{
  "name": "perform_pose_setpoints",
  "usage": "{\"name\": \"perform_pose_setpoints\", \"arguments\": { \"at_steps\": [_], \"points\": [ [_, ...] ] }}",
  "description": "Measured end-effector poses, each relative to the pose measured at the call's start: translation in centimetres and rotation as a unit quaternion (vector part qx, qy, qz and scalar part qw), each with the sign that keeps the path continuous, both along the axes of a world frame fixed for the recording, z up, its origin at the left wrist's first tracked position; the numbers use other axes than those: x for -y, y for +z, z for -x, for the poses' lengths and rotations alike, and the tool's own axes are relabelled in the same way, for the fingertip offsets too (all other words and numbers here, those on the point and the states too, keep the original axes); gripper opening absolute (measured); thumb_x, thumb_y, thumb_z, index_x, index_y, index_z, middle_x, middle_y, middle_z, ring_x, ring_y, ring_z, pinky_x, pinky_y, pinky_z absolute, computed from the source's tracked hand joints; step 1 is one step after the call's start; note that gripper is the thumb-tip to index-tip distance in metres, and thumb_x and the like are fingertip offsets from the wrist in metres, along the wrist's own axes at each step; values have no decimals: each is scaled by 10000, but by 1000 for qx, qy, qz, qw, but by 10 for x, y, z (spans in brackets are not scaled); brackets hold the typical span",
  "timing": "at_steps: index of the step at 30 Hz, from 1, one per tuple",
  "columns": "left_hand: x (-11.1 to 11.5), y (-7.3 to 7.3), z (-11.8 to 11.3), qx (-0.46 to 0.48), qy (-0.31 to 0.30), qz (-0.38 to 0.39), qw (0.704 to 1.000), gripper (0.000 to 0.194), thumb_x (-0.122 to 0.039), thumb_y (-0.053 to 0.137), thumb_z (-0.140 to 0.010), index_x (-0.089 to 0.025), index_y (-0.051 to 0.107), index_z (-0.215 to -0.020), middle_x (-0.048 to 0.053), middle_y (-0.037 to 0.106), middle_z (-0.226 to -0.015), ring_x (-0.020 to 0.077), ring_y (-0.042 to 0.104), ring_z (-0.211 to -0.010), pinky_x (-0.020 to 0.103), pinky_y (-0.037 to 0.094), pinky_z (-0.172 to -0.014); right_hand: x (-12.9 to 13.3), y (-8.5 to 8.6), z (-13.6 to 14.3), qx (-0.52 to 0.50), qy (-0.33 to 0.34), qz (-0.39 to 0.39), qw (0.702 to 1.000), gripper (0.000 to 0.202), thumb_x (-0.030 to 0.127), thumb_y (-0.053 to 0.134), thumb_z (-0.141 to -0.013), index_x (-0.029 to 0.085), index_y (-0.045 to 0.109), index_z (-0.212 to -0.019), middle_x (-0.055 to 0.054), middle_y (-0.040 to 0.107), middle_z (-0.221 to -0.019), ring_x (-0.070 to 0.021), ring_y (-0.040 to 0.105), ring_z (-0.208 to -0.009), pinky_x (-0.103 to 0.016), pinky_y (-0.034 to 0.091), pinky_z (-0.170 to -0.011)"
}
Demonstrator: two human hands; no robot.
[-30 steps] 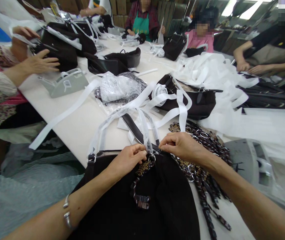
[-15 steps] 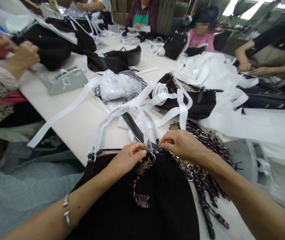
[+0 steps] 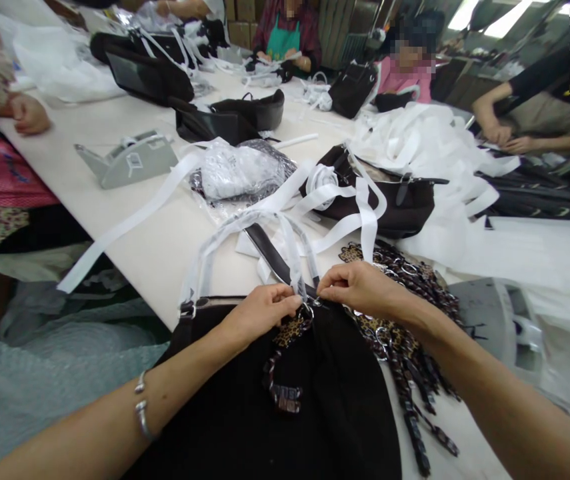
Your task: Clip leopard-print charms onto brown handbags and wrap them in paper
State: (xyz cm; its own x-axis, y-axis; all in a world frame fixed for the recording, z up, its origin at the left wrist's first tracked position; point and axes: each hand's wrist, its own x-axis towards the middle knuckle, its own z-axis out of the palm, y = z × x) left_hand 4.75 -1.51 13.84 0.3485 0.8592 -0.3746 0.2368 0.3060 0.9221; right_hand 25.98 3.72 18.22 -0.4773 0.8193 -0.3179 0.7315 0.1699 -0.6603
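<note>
A large black handbag (image 3: 265,407) lies in front of me, its handles (image 3: 205,257) wrapped in clear plastic and white strips. A leopard-print charm (image 3: 289,333) with a beaded strap hangs by a metal ring near the bag's top edge. My left hand (image 3: 269,310) is closed at that ring, thumb against the fingers; what it pinches is partly hidden. Just right of it, my right hand (image 3: 347,287) is closed on something small at the bag's strap fitting, too small to name. More beaded charms (image 3: 415,347) are heaped to the right of the bag.
Beyond the bag lie a plastic-wrapped bundle (image 3: 239,173), another black bag (image 3: 395,203) with white ribbons, and a grey tape dispenser (image 3: 137,160). A second dispenser (image 3: 489,327) is at right, near white wrapping (image 3: 545,260). Several people sit or stand around the table (image 3: 129,240).
My left hand has shifted slightly right at the ring. At far left, a person's hands and the black bag by them have moved away, with one hand now at the table edge.
</note>
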Motion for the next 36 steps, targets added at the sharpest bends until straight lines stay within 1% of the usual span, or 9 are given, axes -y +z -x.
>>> {"name": "perform_pose_setpoints", "arguments": {
  "at_steps": [3,6,9,14,19,23,29,32,36],
  "points": [
    [-11,-2,-4,9,15,26,1000,336,-481,615,-774,-151,605,-711,-23,584,-655,71,427,-486,214,319,-501,-4,-2,-3,-29,-10,53,998,186,331,634,-753,176,736,-734,1,649,-625,-110,495,-542,-231,360,-513],
    [-16,-8,-8,8,34,38,999,288,-434,663,-731,-150,620,-739,-34,572,-606,87,486,-507,210,308,-491,-8,-3,-6,-51,-14,98,994,195,345,641,-738,169,724,-719,7,623,-610,-104,474,-542,-230,352,-520],
    [-14,-10,-11,10,48,42,998,262,-399,646,-751,-143,643,-806,4,646,-668,120,580,-596,219,389,-548,-10,-4,-9,-70,-12,126,990,186,333,660,-722,158,722,-721,9,612,-606,-99,464,-548,-228,345,-525],
    [-10,-8,-15,62,98,60,991,182,-286,656,-718,-139,654,-826,21,682,-731,123,627,-645,243,494,-651,-14,-6,-13,-90,-16,141,986,198,339,686,-701,148,729,-732,7,621,-625,-105,487,-571,-229,372,-542],
    [-8,-7,-16,98,126,73,984,121,-236,652,-727,-145,657,-806,4,684,-747,102,631,-642,239,541,-674,-16,0,-14,-86,-18,130,988,202,347,684,-705,150,722,-728,2,628,-640,-114,510,-593,-237,392,-564],
    [-6,-7,-14,112,140,68,981,126,-229,666,-734,-140,660,-824,0,683,-748,97,633,-641,232,557,-662,-15,3,-8,-65,-14,104,992,173,326,668,-707,161,719,-712,15,603,-592,-99,472,-546,-224,350,-523],
    [-6,-7,-12,126,141,64,980,163,-249,684,-748,-128,656,-853,12,689,-772,101,637,-659,233,562,-667,-14,8,-2,-10,-7,53,999,151,303,647,-717,176,730,-710,9,601,-589,-99,459,-536,-219,331,-493],
    [-6,-7,-12,133,136,58,980,180,-267,694,-758,-127,657,-864,12,689,-772,102,635,-668,230,559,-671,-16,11,-2,1,-7,50,999,156,309,647,-721,177,730,-712,7,588,-583,-97,440,-522,-223,317,-480],
    [-7,-7,-11,141,130,51,980,225,-306,706,-767,-120,658,-883,14,682,-773,102,631,-675,230,554,-677,-18,10,-3,4,-9,51,999,167,321,647,-725,176,729,-718,8,578,-576,-94,422,-508,-229,299,-473]
  ]
}}
